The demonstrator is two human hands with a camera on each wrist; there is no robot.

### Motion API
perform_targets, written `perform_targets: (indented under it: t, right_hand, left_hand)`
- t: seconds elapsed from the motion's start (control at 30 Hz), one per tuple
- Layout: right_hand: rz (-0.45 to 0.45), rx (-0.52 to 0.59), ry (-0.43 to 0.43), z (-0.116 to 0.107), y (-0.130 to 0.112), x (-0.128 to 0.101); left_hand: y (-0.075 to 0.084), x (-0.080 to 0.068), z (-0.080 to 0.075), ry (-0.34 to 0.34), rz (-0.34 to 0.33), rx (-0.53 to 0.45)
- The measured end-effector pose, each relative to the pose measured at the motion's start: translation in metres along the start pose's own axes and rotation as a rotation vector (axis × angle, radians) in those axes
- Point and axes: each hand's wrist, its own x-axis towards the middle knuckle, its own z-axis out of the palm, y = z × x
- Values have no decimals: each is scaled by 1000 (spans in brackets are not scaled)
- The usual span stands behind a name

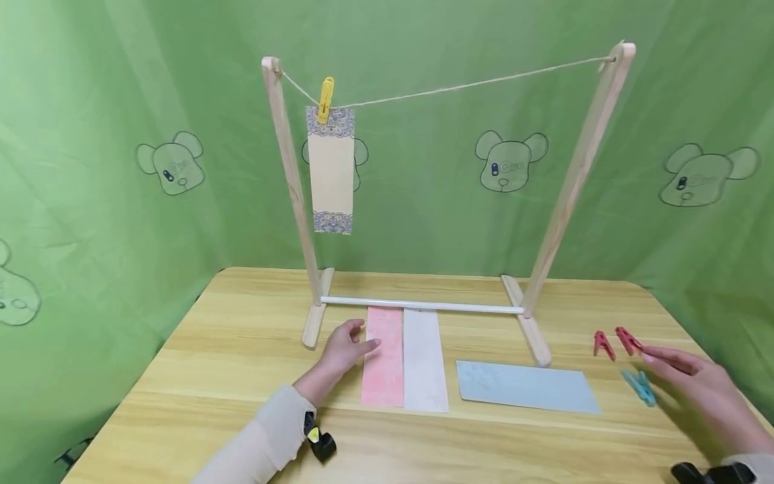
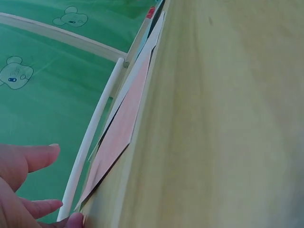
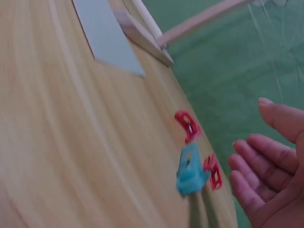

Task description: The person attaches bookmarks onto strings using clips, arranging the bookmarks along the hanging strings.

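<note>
My left hand (image 1: 343, 351) hovers at the left edge of a pink paper strip (image 1: 383, 376), its fingers loosely bent and holding nothing. Alongside the pink strip lies a white strip (image 1: 424, 370). On the right, my right hand (image 1: 695, 376) is beside two red clothespins (image 1: 629, 341) and a blue clothespin (image 1: 639, 388) on the table. The right wrist view shows that hand's fingers (image 3: 254, 175) relaxed and apart from the clothespins, nothing between them. A light blue paper card (image 1: 526, 386) lies between the two hands.
A wooden stand (image 1: 290, 181) with a string (image 1: 459, 87) across its top rises at the back. From the string's left part hangs a patterned paper card (image 1: 331, 175), held by a yellow clothespin (image 1: 326, 101). A white rod (image 1: 423, 305) joins the posts low down.
</note>
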Motion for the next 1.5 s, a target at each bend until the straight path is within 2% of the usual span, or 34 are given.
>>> perform_targets:
  t: [0.13, 0.23, 0.37, 0.53, 0.73, 0.9, 1.03, 1.17, 1.33, 1.5]
  right_hand:
    - [31, -13, 4, -4, 12, 3]
    - [51, -95, 4, -6, 14, 5]
    - [55, -181, -48, -3, 11, 8]
    - [42, -263, -69, 5, 6, 9]
    - [47, -336, -68, 13, 0, 10]
    - [9, -349, -79, 16, -3, 10]
    - [13, -346, -77, 16, -3, 9]
    - [13, -345, -58, 16, -2, 10]
    - [26, -337, -40, 18, -1, 11]
    - [54, -351, -39, 15, -4, 11]
  left_hand:
    - [-4, 2, 1, 10, 3, 7]
    - [-7, 5, 2, 23, 2, 10]
    - [-9, 9, 3, 40, 18, 63]
    - [-10, 12, 6, 51, 72, 213]
    - [-11, 6, 11, 49, 168, 424]
    - [-10, 6, 7, 23, 230, 524]
    - [-6, 7, 1, -33, 260, 542]
    - [-3, 7, -5, -62, 253, 542]
    - [-1, 6, -9, -58, 198, 508]
    - [2, 9, -10, -89, 139, 449]
